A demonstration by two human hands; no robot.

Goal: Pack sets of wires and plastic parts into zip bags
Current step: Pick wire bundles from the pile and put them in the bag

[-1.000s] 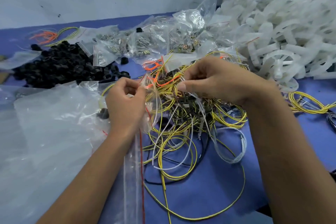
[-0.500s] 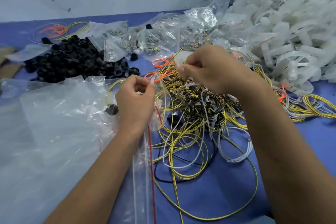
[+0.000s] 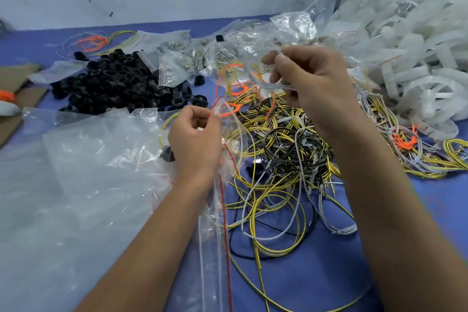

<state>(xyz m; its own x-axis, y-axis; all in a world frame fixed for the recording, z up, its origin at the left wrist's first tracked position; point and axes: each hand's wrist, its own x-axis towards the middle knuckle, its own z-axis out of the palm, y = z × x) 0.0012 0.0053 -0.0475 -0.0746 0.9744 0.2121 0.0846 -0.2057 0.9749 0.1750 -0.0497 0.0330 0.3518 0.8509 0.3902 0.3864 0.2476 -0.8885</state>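
Up goes the right hand (image 3: 311,78), lifting a thin white wire (image 3: 273,85) off the wire pile (image 3: 283,149).
Fingers pinch it; the left hand (image 3: 195,139) pinches the zip bag (image 3: 228,139) mouth, near the middle, so the wire can drop in.

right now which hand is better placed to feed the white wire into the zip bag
Right hand: it already pinches the white wire, raised above the wire pile. The left hand is busy holding the zip bag at its mouth.
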